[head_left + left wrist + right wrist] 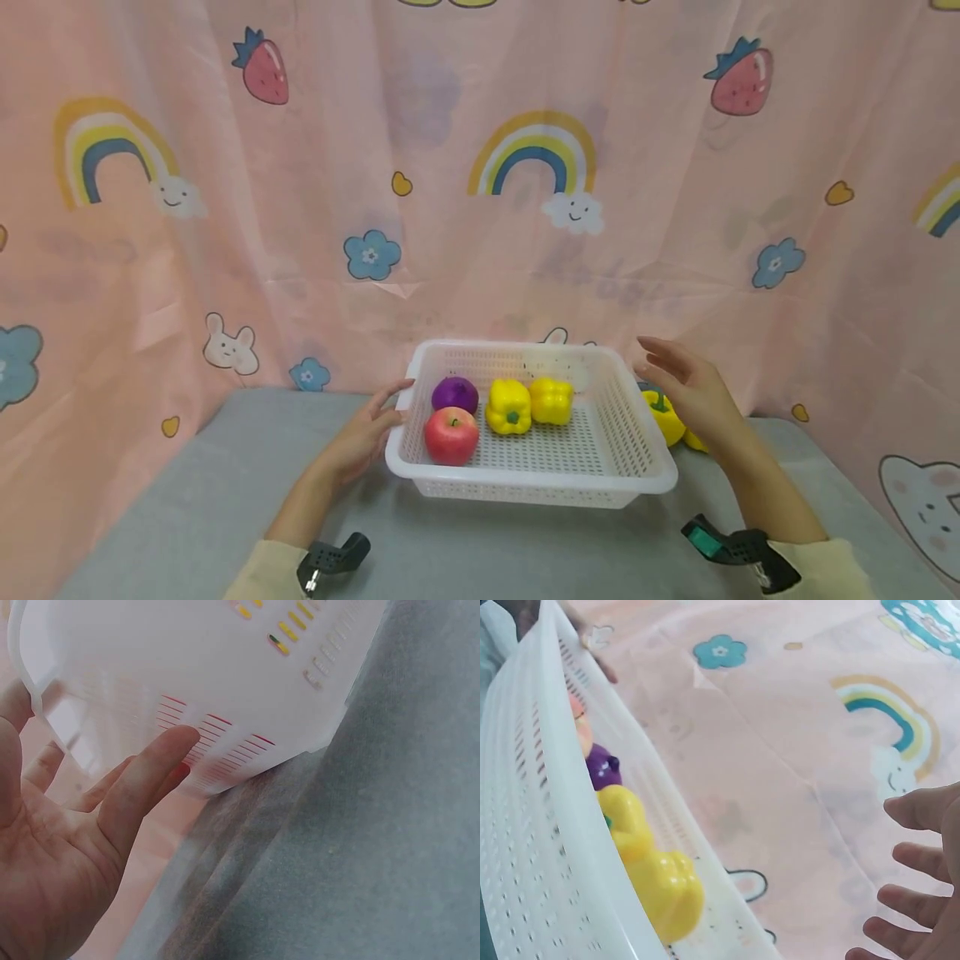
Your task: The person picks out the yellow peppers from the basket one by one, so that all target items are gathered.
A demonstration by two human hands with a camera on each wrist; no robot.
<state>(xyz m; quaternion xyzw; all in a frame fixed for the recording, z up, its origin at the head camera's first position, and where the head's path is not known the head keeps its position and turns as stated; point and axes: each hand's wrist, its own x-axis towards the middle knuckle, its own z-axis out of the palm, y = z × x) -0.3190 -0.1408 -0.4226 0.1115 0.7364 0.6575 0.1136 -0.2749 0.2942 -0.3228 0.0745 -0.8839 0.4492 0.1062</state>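
Note:
A white plastic basket [540, 477] with slotted walls sits on the grey cloth. My left hand [367, 433] grips its left end, with fingers at the rim and against the outer wall in the left wrist view. Inside lie a red apple [452, 437], a round purple fruit or vegetable with a small nub [454, 393], and two yellow bell peppers [510, 407]. Past the basket's right end, my right hand [693, 396] hovers with spread, loosely bent fingers and nothing in them. Beneath it are more yellow peppers [664, 418], partly hidden by the hand and wrist.
The grey cloth [465, 550] covers the table. Behind it hangs a pink curtain [315, 167] printed with rainbows, strawberries and flowers, close to the basket's far side. Dark wrist-worn mounts [333, 557] are on both forearms.

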